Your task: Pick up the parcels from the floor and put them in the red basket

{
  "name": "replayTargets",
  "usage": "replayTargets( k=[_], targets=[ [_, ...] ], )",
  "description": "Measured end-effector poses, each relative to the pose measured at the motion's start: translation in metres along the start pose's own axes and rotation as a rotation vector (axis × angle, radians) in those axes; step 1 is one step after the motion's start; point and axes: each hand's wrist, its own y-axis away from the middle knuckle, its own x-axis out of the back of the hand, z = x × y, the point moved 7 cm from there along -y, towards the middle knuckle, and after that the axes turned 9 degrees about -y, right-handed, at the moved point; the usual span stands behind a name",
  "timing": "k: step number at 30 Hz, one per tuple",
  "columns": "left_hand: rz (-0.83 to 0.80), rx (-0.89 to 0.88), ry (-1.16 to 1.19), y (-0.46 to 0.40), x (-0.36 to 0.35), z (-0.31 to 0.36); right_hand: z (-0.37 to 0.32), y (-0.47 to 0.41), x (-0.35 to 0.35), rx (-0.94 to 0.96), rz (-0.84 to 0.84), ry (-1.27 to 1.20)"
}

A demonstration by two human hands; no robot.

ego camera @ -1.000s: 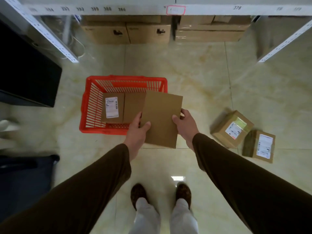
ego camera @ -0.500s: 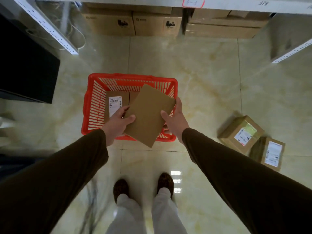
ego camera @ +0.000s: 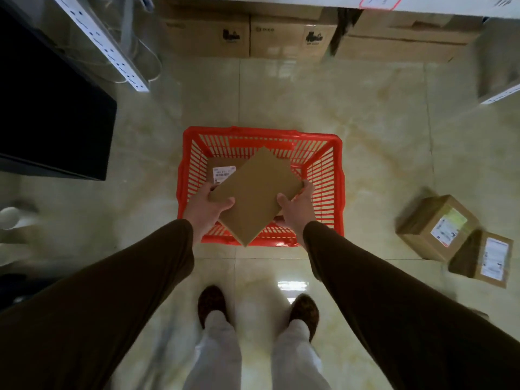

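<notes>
Flat parcel (ego camera: 254,197) being held in both-hand grip, left hand (ego camera: 206,211) and right hand (ego camera: 295,211), over red basket (ego camera: 336,175); labelled parcel (ego camera: 222,171) being partly covered inside; two boxes (ego camera: 437,228) being left on floor (ego camera: 365,108).

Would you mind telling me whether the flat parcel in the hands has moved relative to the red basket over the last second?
Yes. The flat parcel has moved left, from over the red basket's right rim to above its middle.

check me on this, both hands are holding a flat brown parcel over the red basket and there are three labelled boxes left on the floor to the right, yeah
Not quite: the head view shows two labelled boxes on the floor to the right, the larger box and the smaller box. The rest holds: left hand and right hand hold the flat brown parcel over the red basket.
</notes>
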Motion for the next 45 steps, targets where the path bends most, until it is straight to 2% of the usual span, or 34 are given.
replayTargets(
  k=[6, 10, 14, 20, 25, 29, 34, 39, 45],
  targets=[
    [0.008, 0.012, 0.051, -0.034, 0.004, -0.012, 0.014, -0.026, -0.010, -0.007, 0.034, -0.082],
    [0.077, 0.071, 0.042, -0.054, 0.005, -0.017, 0.015, -0.043, -0.013, -0.024, 0.045, -0.117],
    [0.109, 0.057, 0.061, -0.073, 0.013, -0.012, 0.026, -0.050, -0.013, -0.065, 0.086, -0.173],
    [-0.003, -0.031, -0.016, -0.105, 0.019, 0.003, 0.052, -0.055, -0.005, -0.041, 0.165, 0.074],
    [-0.078, -0.062, -0.264, -0.129, 0.023, 0.011, 0.074, -0.052, -0.024, -0.067, 0.060, 0.086],
    [-0.158, -0.119, -0.385, -0.142, 0.022, 0.021, 0.082, -0.053, -0.038, -0.119, 0.081, 0.005],
    [-0.234, -0.216, -0.553, -0.158, 0.025, 0.034, 0.087, -0.049, -0.060, -0.103, 0.026, -0.125],
    [-0.195, -0.268, -0.691, -0.168, 0.026, 0.038, 0.100, -0.055, -0.071, -0.236, 0.058, -0.175],
    [-0.069, -0.380, -0.892, -0.164, 0.032, 0.032, 0.110, -0.058, -0.065, -0.262, 0.077, -0.019]
  ],
)
